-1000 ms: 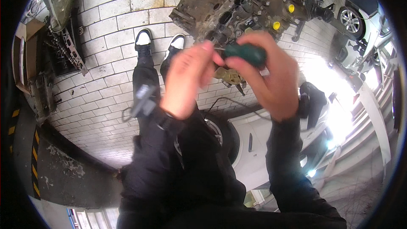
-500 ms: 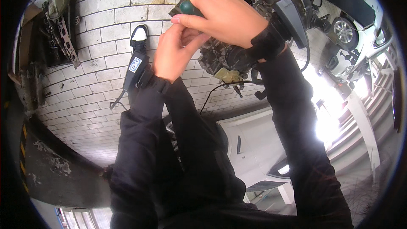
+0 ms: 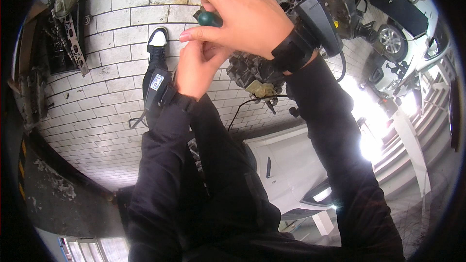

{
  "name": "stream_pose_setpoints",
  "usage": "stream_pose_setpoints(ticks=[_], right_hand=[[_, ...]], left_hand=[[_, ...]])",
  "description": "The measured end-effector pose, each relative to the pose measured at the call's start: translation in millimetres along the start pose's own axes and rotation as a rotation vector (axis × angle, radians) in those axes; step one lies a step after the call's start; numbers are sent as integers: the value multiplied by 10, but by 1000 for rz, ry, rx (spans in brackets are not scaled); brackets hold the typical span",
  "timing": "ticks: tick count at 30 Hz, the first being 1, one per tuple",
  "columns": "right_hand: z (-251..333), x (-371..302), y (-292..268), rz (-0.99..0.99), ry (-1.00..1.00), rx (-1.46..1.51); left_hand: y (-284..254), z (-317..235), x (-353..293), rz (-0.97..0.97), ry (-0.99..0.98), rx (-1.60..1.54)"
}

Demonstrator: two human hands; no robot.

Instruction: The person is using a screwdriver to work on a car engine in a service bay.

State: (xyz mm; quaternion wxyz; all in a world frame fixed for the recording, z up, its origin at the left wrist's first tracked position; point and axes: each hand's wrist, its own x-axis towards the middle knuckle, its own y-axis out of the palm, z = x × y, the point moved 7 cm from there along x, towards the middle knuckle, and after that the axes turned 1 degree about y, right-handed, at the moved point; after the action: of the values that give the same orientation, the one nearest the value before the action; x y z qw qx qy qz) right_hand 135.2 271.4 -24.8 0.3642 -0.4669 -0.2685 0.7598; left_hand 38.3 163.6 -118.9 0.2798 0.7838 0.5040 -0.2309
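Observation:
My right hand [image 3: 247,22] is wrapped around a tool with a dark green rounded handle end [image 3: 210,18]. The thumb points left below the handle, and the index finger bends above it. The tool's other end is hidden, so its exact kind does not show. Just below, my left hand [image 3: 199,70] is closed with its fingertips tucked under the right hand. Whatever those fingers hold is out of sight. Both hands are above a dirty, dark engine [image 3: 257,70].
White tiles [image 3: 116,34] cover the floor, and my shoe [image 3: 158,39] stands on them. Metal car parts [image 3: 73,51] lie at the left. A white car panel [image 3: 281,165] is at lower centre, with a thin black cable [image 3: 236,112] above it. A car wheel [image 3: 392,40] is at far right.
My right thumb and index finger have spread further apart around the green handle, which has shifted slightly down. The right hand has moved a little left; the left hand stays close beneath it.

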Motion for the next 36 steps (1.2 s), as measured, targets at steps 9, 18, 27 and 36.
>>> stream_pose_setpoints(ticks=[9, 18, 27, 36], right_hand=[[210, 24, -27, -144, -365, 83], [214, 131, 16, -35, -416, 135], [174, 116, 3, 8, -218, -3], [235, 170, -146, 92, -189, 13]], left_hand=[[7, -120, -65, -111, 69, -111], [102, -203, -34, -97, 64, -282], [83, -215, -37, -112, 27, -343], [114, -182, -18, -54, 30, -409]])
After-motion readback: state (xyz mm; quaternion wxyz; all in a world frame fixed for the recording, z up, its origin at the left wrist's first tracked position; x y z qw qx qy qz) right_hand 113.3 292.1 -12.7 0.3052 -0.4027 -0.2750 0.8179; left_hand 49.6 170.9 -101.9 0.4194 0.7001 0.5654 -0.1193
